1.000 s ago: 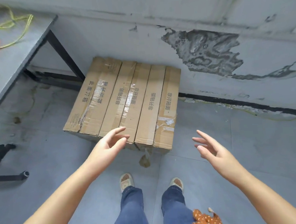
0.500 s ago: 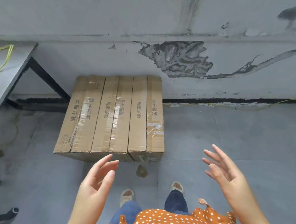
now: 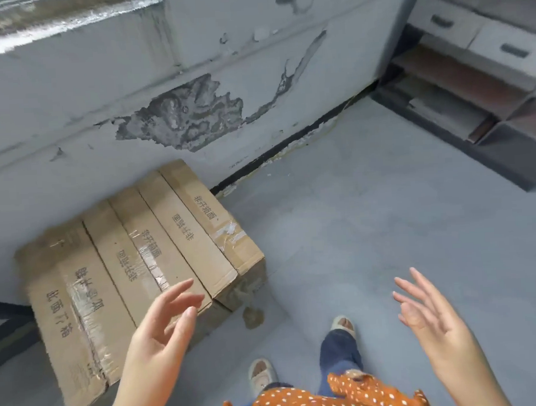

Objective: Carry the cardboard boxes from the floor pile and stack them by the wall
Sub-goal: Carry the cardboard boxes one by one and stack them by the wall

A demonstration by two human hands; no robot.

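Note:
Flat brown cardboard boxes [image 3: 133,272] with printed characters and clear tape stand side by side on edge on the floor, their far ends against the grey wall [image 3: 69,104]. My left hand [image 3: 165,335] hovers over their near right corner, fingers straight and spread, holding nothing. Over bare floor to the right, my right hand [image 3: 434,321] is raised with its palm turned inward and fingers spread, also empty. Neither hand touches a box.
The wall has a large patch of peeled paint [image 3: 187,117]. A low shelf unit with drawers [image 3: 470,68] stands at the far right corner. A small brown scrap [image 3: 252,317] lies on the grey floor [image 3: 369,213] by the boxes. My feet show below.
The view has swung to the right, so the boxes now sit at lower left and the shelf unit has come into view. Both hands stay raised and empty.

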